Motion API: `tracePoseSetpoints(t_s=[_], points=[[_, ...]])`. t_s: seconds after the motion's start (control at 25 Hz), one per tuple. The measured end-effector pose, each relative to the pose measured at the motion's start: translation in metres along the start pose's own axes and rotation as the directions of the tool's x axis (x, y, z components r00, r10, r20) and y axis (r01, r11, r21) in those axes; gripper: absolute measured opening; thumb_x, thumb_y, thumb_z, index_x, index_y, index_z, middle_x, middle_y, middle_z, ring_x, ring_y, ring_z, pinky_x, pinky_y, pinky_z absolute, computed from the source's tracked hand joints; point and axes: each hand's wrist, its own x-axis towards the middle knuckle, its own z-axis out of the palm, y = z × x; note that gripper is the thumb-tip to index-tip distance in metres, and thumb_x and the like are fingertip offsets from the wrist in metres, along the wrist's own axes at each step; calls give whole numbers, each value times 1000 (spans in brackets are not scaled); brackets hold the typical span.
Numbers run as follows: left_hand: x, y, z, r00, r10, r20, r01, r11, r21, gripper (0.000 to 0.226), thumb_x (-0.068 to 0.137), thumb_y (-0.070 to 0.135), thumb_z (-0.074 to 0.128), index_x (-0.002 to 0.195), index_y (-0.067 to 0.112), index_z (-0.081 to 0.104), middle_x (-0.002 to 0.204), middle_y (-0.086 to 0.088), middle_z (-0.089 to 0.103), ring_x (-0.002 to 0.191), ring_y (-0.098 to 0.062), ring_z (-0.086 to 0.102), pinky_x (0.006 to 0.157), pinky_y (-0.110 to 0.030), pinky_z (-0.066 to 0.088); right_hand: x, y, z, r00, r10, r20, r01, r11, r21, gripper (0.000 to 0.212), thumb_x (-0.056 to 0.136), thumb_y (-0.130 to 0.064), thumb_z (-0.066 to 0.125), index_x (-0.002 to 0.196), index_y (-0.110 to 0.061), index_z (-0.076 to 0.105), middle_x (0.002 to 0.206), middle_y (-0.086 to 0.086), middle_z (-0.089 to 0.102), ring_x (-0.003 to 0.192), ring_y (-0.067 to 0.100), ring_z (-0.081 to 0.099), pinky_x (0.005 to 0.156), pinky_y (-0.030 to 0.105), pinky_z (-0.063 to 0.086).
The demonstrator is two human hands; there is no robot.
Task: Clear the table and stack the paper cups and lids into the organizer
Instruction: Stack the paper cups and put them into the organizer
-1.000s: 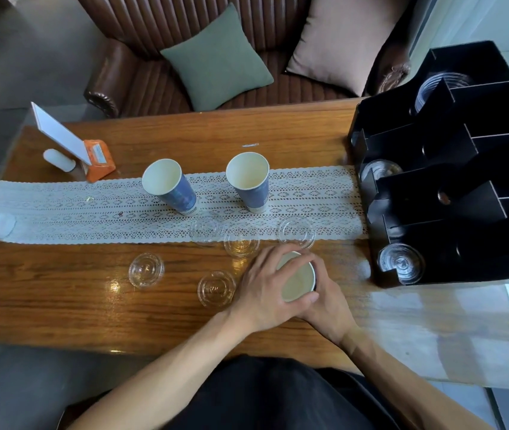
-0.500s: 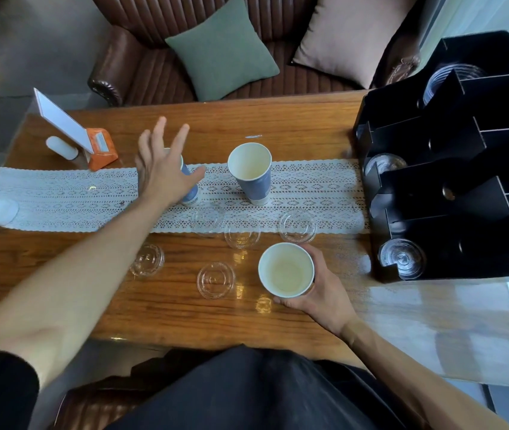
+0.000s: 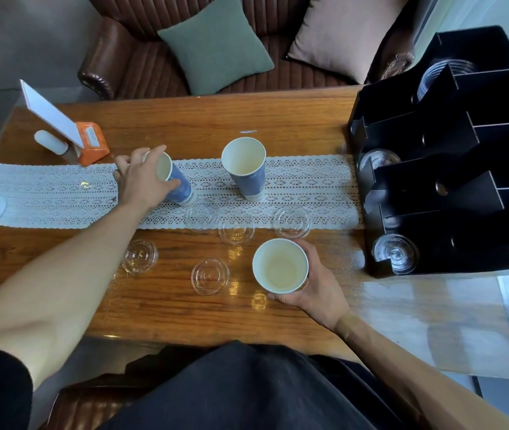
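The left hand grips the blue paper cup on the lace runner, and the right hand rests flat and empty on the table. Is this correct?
Not quite. The head view shows the left hand gripping the blue paper cup on the lace runner, as you say. But the right hand is not flat or empty: its fingers curl round a second paper cup near the table edge.

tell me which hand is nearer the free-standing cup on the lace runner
Left. The left hand grips the neighbouring cup just left of the free cup; the right hand holds a third cup nearer the person.
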Motion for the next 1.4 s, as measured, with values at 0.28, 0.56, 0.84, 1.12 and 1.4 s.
tracePoseSetpoints(t_s=[0.28,0.56,0.84,1.12,1.4], points=[[-49,10,-56,986,104,-133,-142,936,-321,70,76,41,77,139,45,47,122,10,38,117,-3,37,97,-13,29,-1,-1,-1,1000,0,-2,0,1000,7,97,53,-45,93,123,-65,28,120,-40,54,105,-11,57,81,10,45],[-123,71,-98,890,435,-137,-451,792,-412,57,83,49,63,137,32,55,129,-4,48,122,-3,44,105,-15,31,-1,0,-1,1000,-4,7,4,1000,23,98,55,-42,94,122,-66,27,120,-39,54,109,-12,56,81,2,42],[-161,123,-94,786,613,-79,-575,679,-457,58,82,43,67,136,29,53,129,-11,47,126,-29,48,107,-43,39,-2,-4,-3,1000,9,16,-10,999,45,96,55,-43,93,116,-73,26,109,-47,57,98,-20,57,74,0,42],[-177,126,-48,731,678,-74,-652,664,-367,58,78,43,72,134,32,59,130,-8,50,120,-26,49,106,-30,35,-5,-9,-4,1000,-5,15,3,996,84,91,55,-51,88,120,-71,29,114,-32,64,103,-8,63,82,15,51],[-187,129,12,669,743,-9,-719,645,-259,54,79,48,71,131,35,61,134,-7,52,119,-26,47,95,-41,46,-4,-5,0,999,-3,34,1,998,57,79,67,-49,80,128,-57,30,113,-37,60,101,-11,61,76,7,48]])
